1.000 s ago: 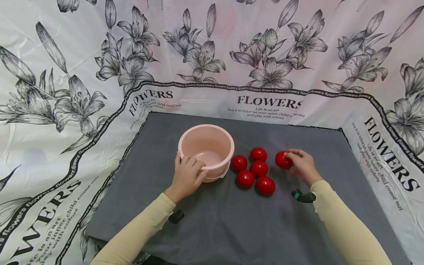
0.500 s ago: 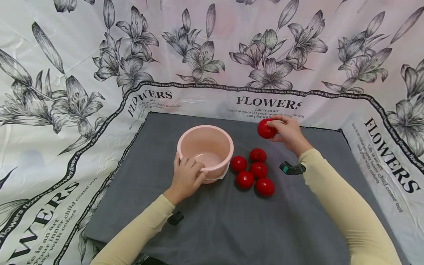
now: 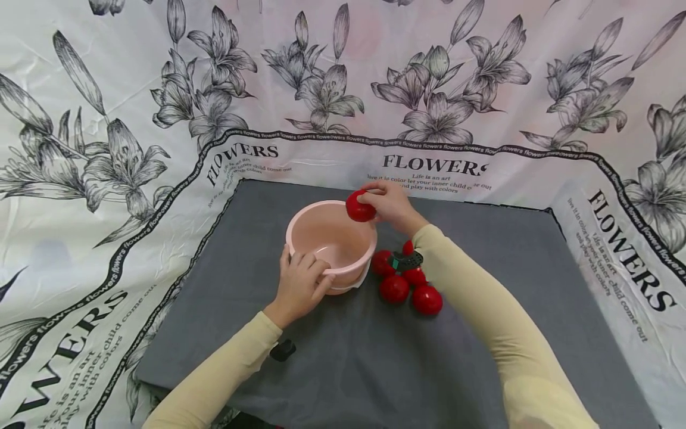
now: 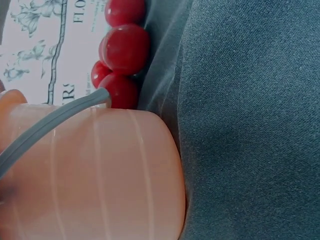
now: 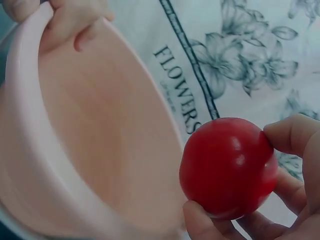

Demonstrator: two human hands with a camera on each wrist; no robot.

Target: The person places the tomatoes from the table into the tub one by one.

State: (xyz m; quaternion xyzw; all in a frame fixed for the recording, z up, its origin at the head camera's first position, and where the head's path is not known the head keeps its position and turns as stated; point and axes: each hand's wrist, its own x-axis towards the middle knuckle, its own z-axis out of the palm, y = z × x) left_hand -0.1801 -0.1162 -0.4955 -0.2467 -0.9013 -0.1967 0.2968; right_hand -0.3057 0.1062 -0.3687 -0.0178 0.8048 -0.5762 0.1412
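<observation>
A pink bucket [image 3: 312,229] stands upright on the dark cloth-covered table. My left hand [image 3: 302,279] grips its near left rim, and the right wrist view shows those fingers [image 5: 62,30] curled over the edge. Above the far right of the rim, my right hand [image 3: 395,207] pinches a shiny red tomato-like ball [image 5: 229,168] between thumb and fingers. No red ball shows in the visible part of the bucket's inside. Several more red balls [image 3: 394,289] lie grouped right of the bucket, partly covered by my right wrist and sleeve.
A pale handle [image 4: 55,120] hangs along the bucket's outer side. Behind and beside the table [image 3: 375,357], a white flower-printed sheet [image 3: 332,161] rises like a wall. A dark wrist strap piece [image 3: 405,261] sits under my right wrist.
My right hand has lifted one red ball from the right side of the table and carried it left to the bucket's rim. The left hand has stayed on the bucket.
</observation>
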